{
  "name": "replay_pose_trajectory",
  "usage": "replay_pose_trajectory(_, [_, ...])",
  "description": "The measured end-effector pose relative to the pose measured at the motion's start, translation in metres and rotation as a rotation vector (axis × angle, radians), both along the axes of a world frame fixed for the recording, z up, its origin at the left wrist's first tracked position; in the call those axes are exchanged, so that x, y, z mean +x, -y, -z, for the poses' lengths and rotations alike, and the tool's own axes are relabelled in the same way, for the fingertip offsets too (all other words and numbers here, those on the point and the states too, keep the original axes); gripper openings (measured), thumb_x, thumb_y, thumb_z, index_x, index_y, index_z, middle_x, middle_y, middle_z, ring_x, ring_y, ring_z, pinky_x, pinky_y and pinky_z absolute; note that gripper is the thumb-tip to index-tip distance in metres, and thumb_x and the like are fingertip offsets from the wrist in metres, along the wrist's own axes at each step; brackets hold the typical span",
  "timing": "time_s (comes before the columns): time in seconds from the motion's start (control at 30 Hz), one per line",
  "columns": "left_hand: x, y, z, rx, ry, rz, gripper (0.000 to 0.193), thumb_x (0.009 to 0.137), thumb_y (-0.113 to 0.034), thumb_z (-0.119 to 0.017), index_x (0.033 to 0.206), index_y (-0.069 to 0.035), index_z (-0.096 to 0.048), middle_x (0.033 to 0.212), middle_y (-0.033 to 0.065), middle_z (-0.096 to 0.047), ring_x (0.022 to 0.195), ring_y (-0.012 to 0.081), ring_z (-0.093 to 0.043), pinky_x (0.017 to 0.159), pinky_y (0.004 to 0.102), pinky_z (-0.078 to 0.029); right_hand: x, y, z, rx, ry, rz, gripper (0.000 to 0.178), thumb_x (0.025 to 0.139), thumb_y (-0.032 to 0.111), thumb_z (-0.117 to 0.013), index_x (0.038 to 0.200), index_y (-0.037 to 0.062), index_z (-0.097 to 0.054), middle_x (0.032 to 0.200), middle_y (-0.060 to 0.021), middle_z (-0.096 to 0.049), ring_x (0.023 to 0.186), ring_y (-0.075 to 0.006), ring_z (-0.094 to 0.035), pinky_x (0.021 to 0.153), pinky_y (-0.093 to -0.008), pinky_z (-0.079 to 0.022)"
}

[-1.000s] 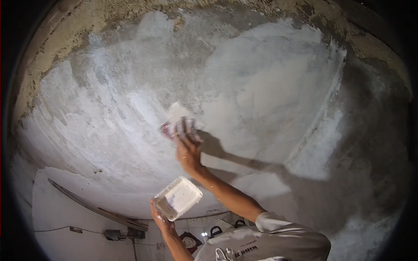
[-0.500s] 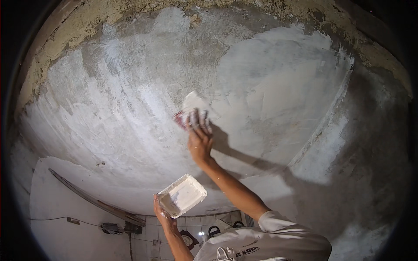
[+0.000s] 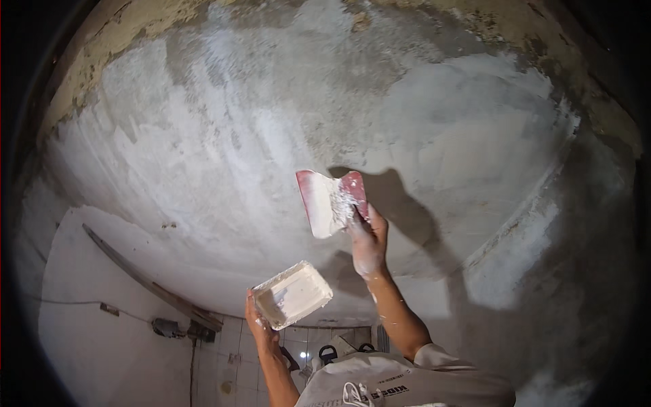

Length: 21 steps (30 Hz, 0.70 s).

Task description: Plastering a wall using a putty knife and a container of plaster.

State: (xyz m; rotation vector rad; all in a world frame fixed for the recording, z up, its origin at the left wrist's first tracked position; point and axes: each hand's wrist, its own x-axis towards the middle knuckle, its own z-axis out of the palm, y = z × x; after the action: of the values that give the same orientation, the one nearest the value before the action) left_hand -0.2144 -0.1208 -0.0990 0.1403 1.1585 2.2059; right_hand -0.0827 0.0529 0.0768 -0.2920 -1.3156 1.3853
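Note:
A red putty knife (image 3: 314, 203) with a wide blade is coated in white putty. My right hand (image 3: 367, 241) grips it in front of the wall, its blade turned to the left and its shadow falling on the plaster. Below and to the left, my left hand (image 3: 261, 319) holds a shallow rectangular tray (image 3: 293, 296) by its left side. White putty lines the tray and crusts its rim. Behind both hands, the grey wall (image 3: 271, 115) carries uneven white streaks, with a smoother whitish patch (image 3: 454, 115) to the right.
Rough yellowish plaster (image 3: 81, 88) runs along the wall's upper edge. At lower left are a dark curved strip (image 3: 135, 268), a thin cable (image 3: 68, 301) and a dark box-like fitting (image 3: 201, 332). White tiles (image 3: 234, 353) show low down behind my left arm.
My right hand has come down and right, away from the wall, turning the putty knife so its coated face shows. The tray has shifted slightly right. The view has also moved.

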Motion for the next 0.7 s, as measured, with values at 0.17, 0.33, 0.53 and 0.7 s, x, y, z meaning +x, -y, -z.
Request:
replay_pose_trajectory(0.17, [0.007,-0.01,-0.02,0.012,0.036,0.004,0.04,0.096,-0.045,-0.047,0.099,-0.006,-0.056,0.087,0.0071,-0.058,0.071,0.0167,-0.06,0.059,0.0289,-0.052,0.017,0.013,0.013,-0.219,-0.034,-0.228,0.03,0.09,0.007,-0.055,0.119,-0.0017,-0.055,0.104,-0.003,-0.062,0.092,-0.0088,-0.057,0.08,-0.0289,-0.049])
replay_pose_trajectory(0.33, [0.011,-0.022,-0.018,0.045,0.053,0.125,0.038,0.097,-0.041,-0.046,0.104,-0.005,-0.056,0.092,0.0085,-0.06,0.079,0.0187,-0.063,0.068,0.0324,-0.055,0.039,0.017,0.047,-0.016,0.334,-0.036,0.017,0.09,0.002,-0.054,0.105,-0.0031,-0.056,0.091,-0.0072,-0.062,0.083,-0.0101,-0.06,0.073,-0.0265,-0.051])
replay_pose_trajectory(0.53, [0.022,-0.03,-0.026,-0.076,0.029,0.069,0.032,0.098,-0.036,-0.049,0.099,-0.005,-0.057,0.089,0.0063,-0.061,0.076,0.0152,-0.061,0.065,0.0304,-0.053,0.055,0.048,0.072,0.87,0.691,0.006,0.027,0.08,-0.009,-0.054,0.103,0.0023,-0.062,0.112,-0.0128,-0.065,0.106,-0.0255,-0.062,0.087,-0.0344,-0.054])
replay_pose_trajectory(0.7, [0.026,-0.043,-0.016,0.019,0.08,-0.118,0.029,0.098,-0.032,-0.049,0.091,-0.006,-0.058,0.081,0.0039,-0.061,0.068,0.0133,-0.06,0.06,0.0283,-0.052,0.073,0.063,0.117,1.074,0.889,-0.039,0.042,0.074,-0.004,-0.06,0.114,0.0106,-0.065,0.12,-0.0044,-0.063,0.113,-0.0239,-0.059,0.095,-0.0343,-0.051])
